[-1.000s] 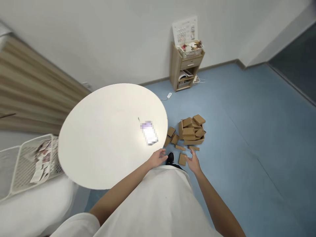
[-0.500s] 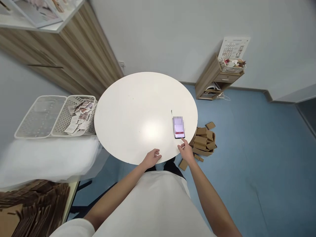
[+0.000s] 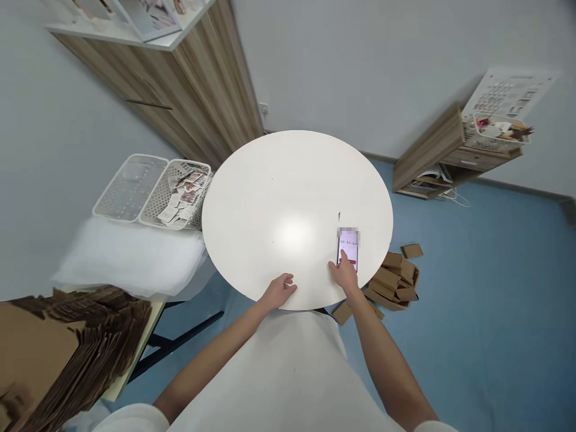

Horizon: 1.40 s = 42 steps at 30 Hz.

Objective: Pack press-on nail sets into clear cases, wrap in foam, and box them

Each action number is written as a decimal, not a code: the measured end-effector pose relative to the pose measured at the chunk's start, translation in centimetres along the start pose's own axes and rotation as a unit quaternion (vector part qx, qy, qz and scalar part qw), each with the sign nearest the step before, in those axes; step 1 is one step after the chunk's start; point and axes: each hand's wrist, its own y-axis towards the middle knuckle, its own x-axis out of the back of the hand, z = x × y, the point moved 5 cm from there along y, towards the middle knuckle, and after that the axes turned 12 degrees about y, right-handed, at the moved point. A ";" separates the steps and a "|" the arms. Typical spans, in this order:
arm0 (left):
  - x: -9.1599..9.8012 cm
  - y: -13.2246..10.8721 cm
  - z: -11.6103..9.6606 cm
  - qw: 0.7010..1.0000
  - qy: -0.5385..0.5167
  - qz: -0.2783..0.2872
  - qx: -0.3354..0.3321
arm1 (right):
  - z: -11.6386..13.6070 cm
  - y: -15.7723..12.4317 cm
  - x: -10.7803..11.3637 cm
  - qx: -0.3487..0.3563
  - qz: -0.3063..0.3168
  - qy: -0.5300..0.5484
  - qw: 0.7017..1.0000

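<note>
A smartphone [image 3: 348,246] with a lit screen lies near the right front edge of a round white table [image 3: 288,192]. My right hand [image 3: 344,275] reaches onto the table and one fingertip touches the lower part of the phone's screen; the other fingers are curled. My left hand [image 3: 279,290] rests on the table's near edge, fingers loosely bent, holding nothing.
Small brown cardboard boxes [image 3: 396,281] lie heaped on the blue floor right of the table. Two white mesh baskets [image 3: 153,191], one with paper packets, sit on a side table to the left. Flat cardboard sheets [image 3: 67,348] are stacked at lower left. A wooden shelf unit [image 3: 454,156] stands by the wall.
The view has swung left, away from the boxes on the floor. My right hand moved from above the floor boxes up to the phone and now touches its screen. My left hand stays at the table edge.
</note>
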 end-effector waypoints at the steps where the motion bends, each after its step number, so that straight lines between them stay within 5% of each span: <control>1: 0.4 0.1 0.0 1.000 -0.003 -0.010 0.003 | 0.2 0.2 0.1 -0.001 -0.006 -0.009 1.000; 5: 2.5 0.1 0.2 0.998 -0.031 -0.052 0.010 | 2.4 0.4 -0.2 0.025 -0.027 -0.024 0.999; 9: 6.6 -0.2 1.0 0.990 -0.062 -0.124 0.013 | 7.5 1.0 -3.3 0.095 0.030 -0.023 0.995; 13: 12.3 -0.9 3.8 0.978 -0.063 -0.200 0.022 | 14.0 1.4 -8.4 0.160 0.093 -0.031 0.982; 18: 20.3 -1.3 9.8 0.963 -0.059 -0.260 0.047 | 21.4 0.9 -15.9 0.217 0.154 -0.038 0.963; 24: 29.6 -1.2 15.9 0.949 -0.023 -0.314 0.024 | 28.7 -0.2 -25.6 0.280 0.202 -0.095 0.934; 28: 34.0 -0.6 19.0 0.942 -0.007 -0.333 0.040 | 32.8 -0.9 -30.9 0.354 0.205 -0.132 0.903; 35: 36.3 5.4 19.5 0.954 -0.157 -0.255 0.010 | 36.7 1.3 -34.6 0.398 0.130 -0.258 0.871; 42: 35.5 11.0 19.4 0.902 -0.393 -0.166 0.062 | 39.4 4.8 -35.2 0.421 0.116 -0.330 0.837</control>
